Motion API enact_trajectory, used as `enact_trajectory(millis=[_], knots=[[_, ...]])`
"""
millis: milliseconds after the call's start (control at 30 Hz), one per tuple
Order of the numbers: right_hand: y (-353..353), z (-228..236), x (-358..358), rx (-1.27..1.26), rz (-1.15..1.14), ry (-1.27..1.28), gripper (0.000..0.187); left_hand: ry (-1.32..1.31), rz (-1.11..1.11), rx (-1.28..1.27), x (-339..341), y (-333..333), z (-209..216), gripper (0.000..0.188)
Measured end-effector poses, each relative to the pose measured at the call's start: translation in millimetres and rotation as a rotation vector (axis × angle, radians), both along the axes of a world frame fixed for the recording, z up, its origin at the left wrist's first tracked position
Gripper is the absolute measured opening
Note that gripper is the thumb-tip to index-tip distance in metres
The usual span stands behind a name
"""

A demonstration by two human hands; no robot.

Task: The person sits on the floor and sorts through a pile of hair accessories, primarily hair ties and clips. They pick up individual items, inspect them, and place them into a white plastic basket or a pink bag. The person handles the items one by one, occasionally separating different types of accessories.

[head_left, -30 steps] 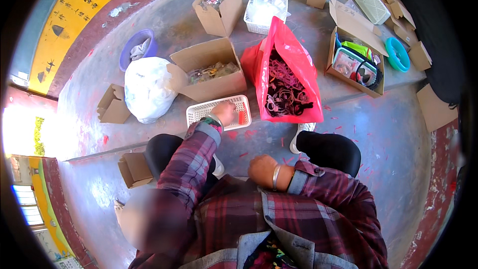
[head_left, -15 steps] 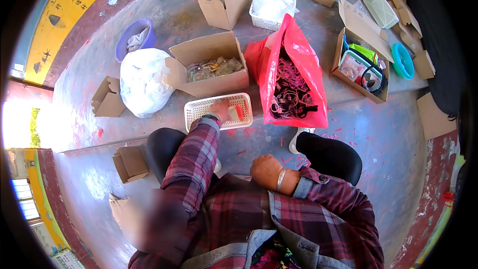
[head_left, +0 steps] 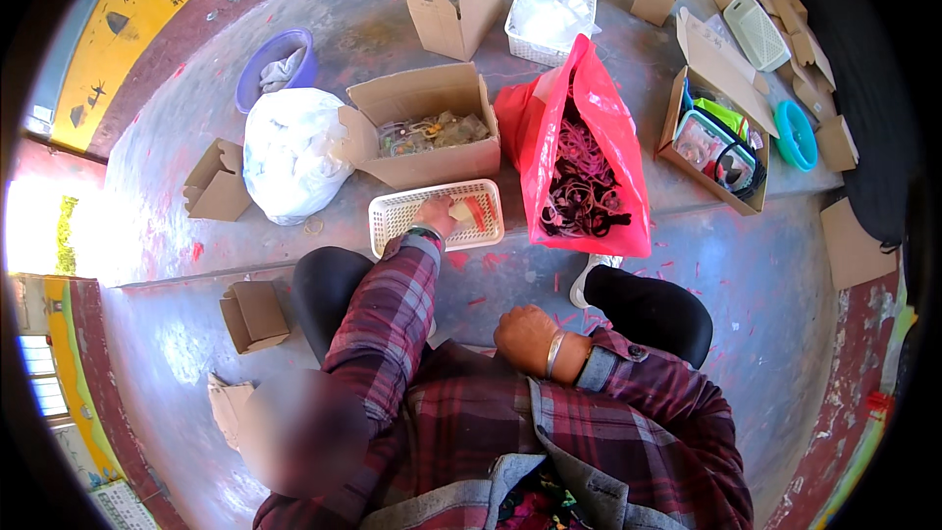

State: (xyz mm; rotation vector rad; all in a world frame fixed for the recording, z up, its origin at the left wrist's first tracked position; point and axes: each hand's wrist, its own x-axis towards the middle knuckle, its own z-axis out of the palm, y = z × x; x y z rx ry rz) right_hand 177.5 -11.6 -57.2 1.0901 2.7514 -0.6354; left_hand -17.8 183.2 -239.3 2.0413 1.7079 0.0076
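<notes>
My left hand (head_left: 435, 215) reaches into a cream plastic basket (head_left: 384, 237) with openwork sides, on the floor in front of me. At its fingertips lies a small pale piece (head_left: 461, 211) beside a red strip (head_left: 477, 213); the fingers look closed at the pale piece, but are too small to make out clearly. My right hand (head_left: 527, 339) is curled into a fist by my lap, a silver bangle on its wrist. Whatever it holds, if anything, is hidden. Right of the basket stands a red plastic bag (head_left: 624, 177), gaping over dark and pink cord-like loops (head_left: 586, 169).
Behind the basket is an open carton (head_left: 424, 172) of small bagged pieces, with a stuffed white bag (head_left: 286, 160) at its left. Another carton (head_left: 700, 179) of mixed goods stands at right. Farther back are a purple basin (head_left: 249, 79) and a white basket (head_left: 535, 49).
The view has shifted slightly. Inside the basket, my left hand has moved a little, and the pale piece now shows at a different angle by its fingers. My right hand stays put.
</notes>
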Motion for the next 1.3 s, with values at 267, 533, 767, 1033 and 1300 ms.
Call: enact_trajectory(millis=[267, 533, 767, 1033, 1300], knots=[[-1, -2, 1, 0.007, -0.004, 0.002, 0.014, -0.152, 0.184, -0.072, 1, 3, -7, 0.021], [-2, -5, 2, 0.014, 0.003, 0.001, 0.015, -0.135, 0.083, -0.011, -2, 4, -13, 0.021], [-2, -6, 2, 0.019, 0.011, -0.041, 0.015, -0.079, 0.093, -0.078, 7, -1, 8, 0.02], [-3, -7, 4, 0.036, -0.002, 0.04, 0.012, -0.068, 0.031, -0.033, 9, -3, 8, 0.025], [-2, -3, 2, 0.006, 0.003, 0.007, 0.012, 0.056, -0.106, -0.003, 7, 1, -6, 0.024]])
